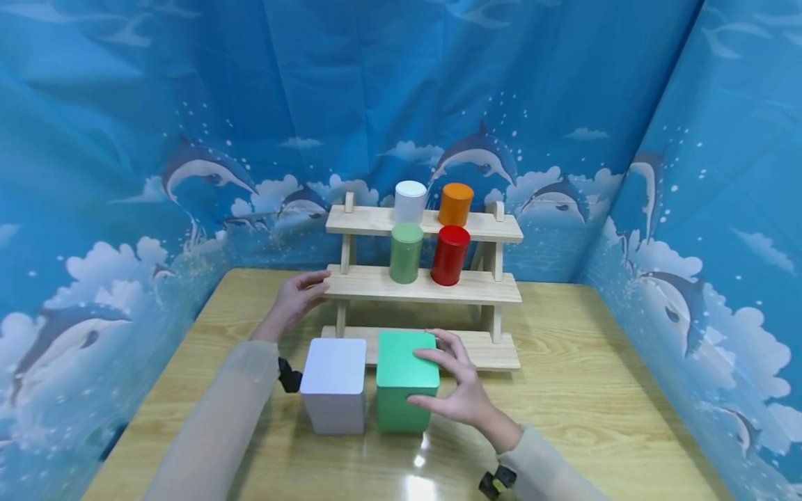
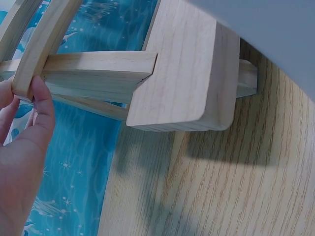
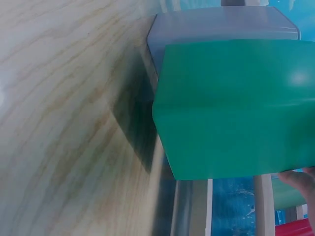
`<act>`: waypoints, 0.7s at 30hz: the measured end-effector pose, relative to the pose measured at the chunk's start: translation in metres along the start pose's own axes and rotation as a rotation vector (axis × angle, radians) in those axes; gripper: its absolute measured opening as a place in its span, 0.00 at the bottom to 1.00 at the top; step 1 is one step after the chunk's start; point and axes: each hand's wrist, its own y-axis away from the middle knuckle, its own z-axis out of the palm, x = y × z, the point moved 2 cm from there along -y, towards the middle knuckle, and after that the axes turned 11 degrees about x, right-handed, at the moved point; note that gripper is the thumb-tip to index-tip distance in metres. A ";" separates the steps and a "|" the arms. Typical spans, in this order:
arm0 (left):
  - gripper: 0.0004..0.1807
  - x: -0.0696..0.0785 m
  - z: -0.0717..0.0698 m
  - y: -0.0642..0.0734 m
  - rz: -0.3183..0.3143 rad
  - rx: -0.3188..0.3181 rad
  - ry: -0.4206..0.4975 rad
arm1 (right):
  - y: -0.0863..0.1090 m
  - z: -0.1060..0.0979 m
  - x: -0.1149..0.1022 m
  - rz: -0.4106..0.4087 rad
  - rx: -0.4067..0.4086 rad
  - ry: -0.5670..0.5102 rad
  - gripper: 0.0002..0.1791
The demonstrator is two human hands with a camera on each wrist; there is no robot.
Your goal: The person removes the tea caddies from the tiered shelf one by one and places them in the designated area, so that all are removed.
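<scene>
My left hand (image 1: 297, 299) is at the left end of a three-tier wooden display stand (image 1: 426, 287). In the left wrist view, its thumb and fingers (image 2: 43, 110) pinch the end of a shelf board (image 2: 32, 66). My right hand (image 1: 457, 386) holds a green box with rounded edges (image 1: 401, 358), thumb on the near side and fingers at the top and far side. Right beside it stands a white box (image 1: 333, 376) of similar shape, in front of the lowest shelf. Whether the green box (image 3: 236, 108) touches the table, I cannot tell.
On the top shelf stand a white cylinder (image 1: 410, 202) and an orange cylinder (image 1: 455, 204). The middle shelf carries a green cylinder (image 1: 406, 254) and a red cylinder (image 1: 450, 256). Behind the wooden table (image 1: 576, 390) hangs a blue dolphin-print curtain (image 1: 351, 90).
</scene>
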 end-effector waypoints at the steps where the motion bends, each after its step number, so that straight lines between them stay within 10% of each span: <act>1: 0.25 0.000 0.000 0.000 0.002 0.000 0.002 | 0.000 0.001 0.000 0.001 -0.003 0.001 0.33; 21: 0.24 0.018 0.004 0.014 -0.026 -0.021 0.009 | 0.023 0.013 0.031 0.098 -0.070 0.084 0.39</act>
